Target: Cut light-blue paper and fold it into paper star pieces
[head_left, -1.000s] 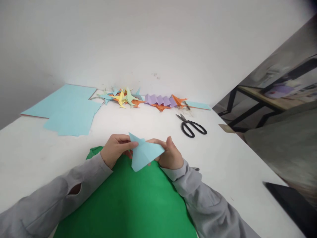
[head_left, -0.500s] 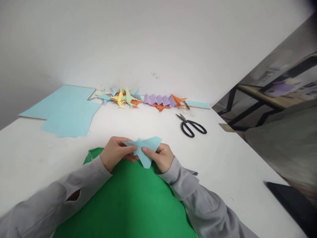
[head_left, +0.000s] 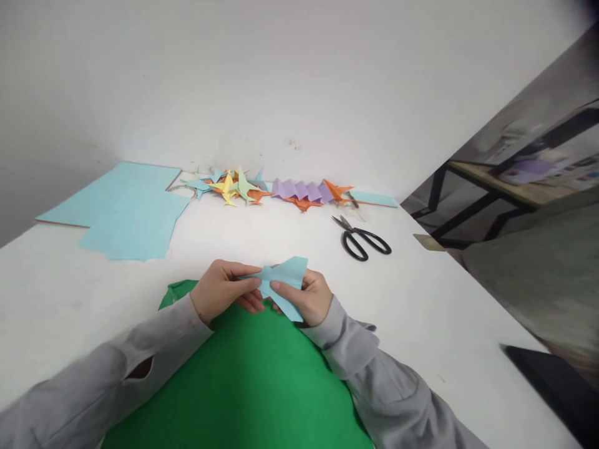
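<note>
Between my two hands is a folded light-blue paper [head_left: 291,270], held just above the green cloth [head_left: 243,374]. My left hand [head_left: 224,288] pinches its narrow left end between thumb and fingers. Around the right part of the paper my right hand [head_left: 309,298] is closed, its thumb pressed flat near the middle fold. One wide flap points up and right, another down and right. The fingers behind the paper are partly hidden.
Black-handled scissors [head_left: 360,238] lie on the white table [head_left: 421,299] to the right. Light-blue sheets [head_left: 135,218] are stacked at left. Along the wall sit folded paper figures [head_left: 234,186] and a pleated purple paper [head_left: 299,190]. A dark flat object [head_left: 547,380] rests at the right edge.
The folded paper has turned slightly, its lower flap swinging to the right. My left thumb and fingers have closed more tightly over its left end.
</note>
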A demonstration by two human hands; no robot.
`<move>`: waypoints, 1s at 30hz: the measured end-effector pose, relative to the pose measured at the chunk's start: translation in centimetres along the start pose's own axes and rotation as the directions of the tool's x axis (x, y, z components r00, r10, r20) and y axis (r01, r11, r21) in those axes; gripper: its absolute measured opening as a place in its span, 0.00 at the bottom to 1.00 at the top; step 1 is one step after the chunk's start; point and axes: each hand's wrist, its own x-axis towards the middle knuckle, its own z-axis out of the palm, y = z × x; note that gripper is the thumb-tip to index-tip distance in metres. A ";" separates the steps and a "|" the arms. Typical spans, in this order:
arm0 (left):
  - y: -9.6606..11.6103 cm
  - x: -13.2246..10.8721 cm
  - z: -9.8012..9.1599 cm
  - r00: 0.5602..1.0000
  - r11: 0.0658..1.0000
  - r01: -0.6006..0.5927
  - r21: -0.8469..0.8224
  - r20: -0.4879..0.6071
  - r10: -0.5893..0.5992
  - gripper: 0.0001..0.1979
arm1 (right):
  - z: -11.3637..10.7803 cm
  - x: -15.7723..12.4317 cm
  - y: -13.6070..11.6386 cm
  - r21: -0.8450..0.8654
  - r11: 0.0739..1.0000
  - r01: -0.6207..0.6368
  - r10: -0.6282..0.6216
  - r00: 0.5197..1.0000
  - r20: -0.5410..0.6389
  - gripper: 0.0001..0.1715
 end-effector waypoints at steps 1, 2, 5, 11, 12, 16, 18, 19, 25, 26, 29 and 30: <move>0.0 0.0 0.0 1.000 1.000 0.004 -0.024 -0.013 -0.005 0.18 | 0.0 0.0 0.0 0.006 1.000 0.005 -0.005 1.000 0.010 0.24; 0.0 0.0 0.1 1.000 0.999 0.008 -0.046 -0.026 -0.010 0.19 | 0.0 0.1 0.1 0.008 1.000 0.007 -0.008 1.000 0.015 0.24; 0.1 0.0 0.2 0.999 0.996 0.022 -0.087 -0.039 -0.025 0.20 | -0.1 0.1 0.2 0.008 1.000 -0.005 0.005 1.000 0.003 0.23; -0.1 0.2 0.1 0.999 0.996 -0.010 -0.091 0.048 0.015 0.21 | -0.3 0.2 0.2 0.029 0.999 -0.027 0.028 0.999 -0.025 0.18; -0.3 0.2 0.1 0.997 0.996 -0.037 -0.077 0.063 0.042 0.22 | -0.3 0.2 0.1 0.036 0.999 -0.025 0.026 1.000 -0.018 0.17; -0.7 0.2 0.2 0.988 0.989 -0.146 0.018 0.042 0.145 0.18 | -0.4 0.1 -0.1 0.036 0.999 -0.033 0.033 0.999 -0.001 0.17; -0.8 0.2 0.2 0.984 0.982 -0.179 0.065 0.021 0.178 0.14 | -0.5 0.2 0.0 0.024 0.999 -0.043 0.043 0.999 0.002 0.18; -0.8 0.2 0.2 0.981 0.977 -0.194 0.089 0.022 0.193 0.13 | -0.5 0.2 0.0 0.017 0.999 -0.049 0.049 0.999 0.005 0.19; -0.6 0.0 0.0 0.962 0.937 -0.272 0.218 0.072 0.262 0.07 | -0.6 0.1 -0.4 0.000 0.997 -0.073 0.073 0.996 0.054 0.18; -0.5 -0.1 0.0 0.961 0.936 -0.275 0.221 0.075 0.265 0.06 | -0.7 0.1 -0.5 -0.004 0.998 -0.066 0.066 0.994 0.082 0.17; -0.3 -0.1 0.1 0.969 0.950 -0.248 0.189 0.050 0.243 0.05 | -1.1 0.1 -0.6 0.047 0.998 -0.047 0.036 0.976 0.216 0.24; -0.2 -0.1 0.2 0.974 0.959 -0.227 0.170 0.031 0.225 0.05 | -1.2 0.2 -0.5 0.080 0.996 -0.036 0.014 0.965 0.262 0.28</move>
